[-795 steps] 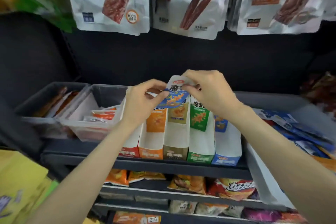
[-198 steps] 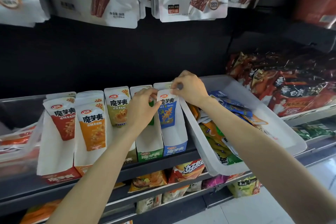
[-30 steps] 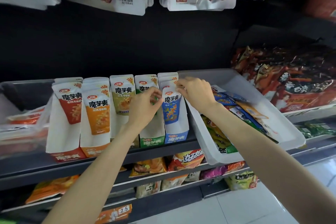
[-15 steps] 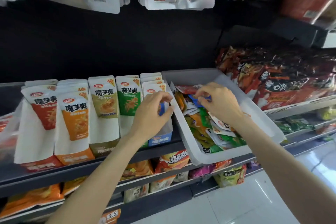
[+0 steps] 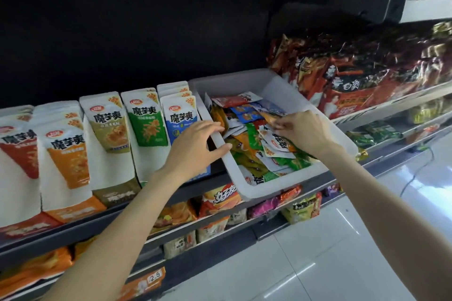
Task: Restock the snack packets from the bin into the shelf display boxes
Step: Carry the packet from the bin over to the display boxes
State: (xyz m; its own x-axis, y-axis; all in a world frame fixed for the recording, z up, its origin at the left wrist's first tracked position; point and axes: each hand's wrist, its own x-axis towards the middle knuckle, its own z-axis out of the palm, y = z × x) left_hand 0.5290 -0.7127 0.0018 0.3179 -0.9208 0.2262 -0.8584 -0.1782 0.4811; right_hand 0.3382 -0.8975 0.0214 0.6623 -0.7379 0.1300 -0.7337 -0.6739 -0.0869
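**Hands at the bin, shelf restock**

Left hand [image 5: 195, 146] lies relaxed, fingers straight, on the left rim of the white bin [image 5: 244, 193] at the shelf's [image 5: 73, 230] front edge. Right hand [image 5: 302, 133] reaches inside, fingertips pinching loose snack packets [image 5: 254, 139]. Display boxes [image 5: 112, 144] stand left of the bin.

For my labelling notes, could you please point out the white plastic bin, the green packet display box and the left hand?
white plastic bin [image 5: 247, 78], head view, far rim.
green packet display box [image 5: 146, 122], head view, front packet.
left hand [image 5: 193, 151], head view, back of hand.

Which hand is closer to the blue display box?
Left. The left hand hovers right in front of the blue display box, while the right hand reaches into the bin.
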